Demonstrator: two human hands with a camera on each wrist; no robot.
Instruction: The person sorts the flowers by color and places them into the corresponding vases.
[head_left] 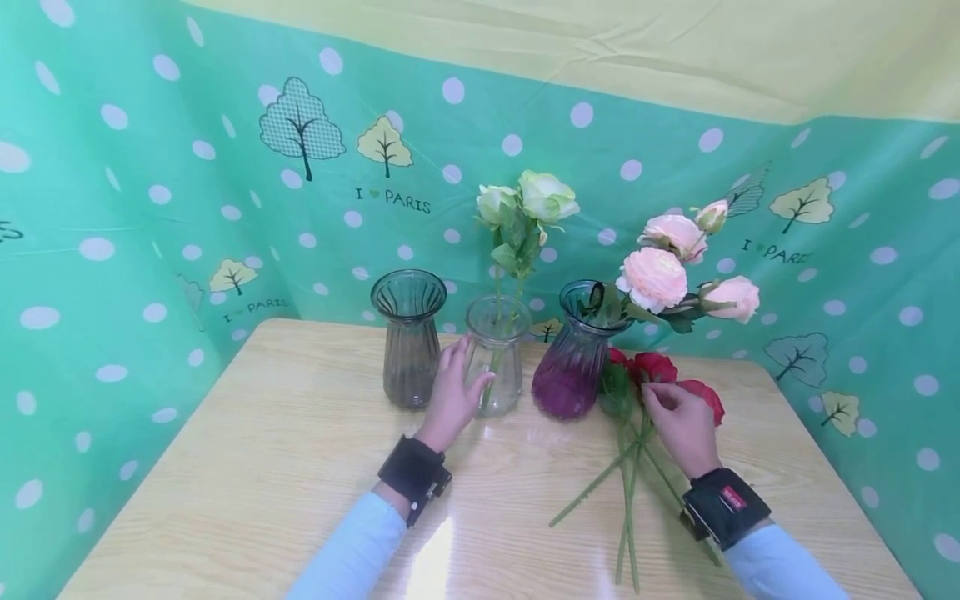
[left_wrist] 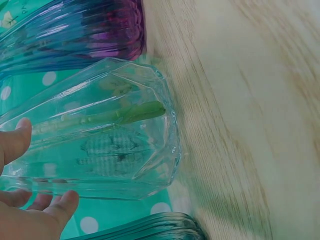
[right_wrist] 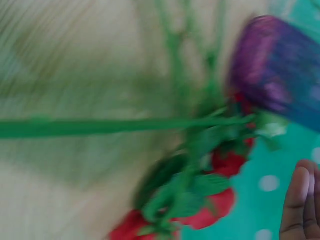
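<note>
My left hand [head_left: 452, 396] holds the side of a clear glass vase [head_left: 508, 379], thumb in front and fingers along its left side. Whitish-green flowers [head_left: 547, 198] stand in that vase, and the cut end of a green stem [left_wrist: 145, 111] shows through the glass near its base. My right hand [head_left: 682, 425] is over a bunch of red roses [head_left: 654, 367] lying on the table. In the right wrist view its fingers [right_wrist: 296, 205] are straight and close together, beside the blooms, with nothing visible between them. One rose stem [right_wrist: 100, 126] passes close before that camera.
A smoky grey vase [head_left: 411, 358] stands left of the clear one. To the right, a blue-purple vase [head_left: 564, 385] holds pink flowers [head_left: 654, 279] that lean right above the roses. The wooden table [head_left: 262, 467] backs onto a green dotted cloth [head_left: 322, 258].
</note>
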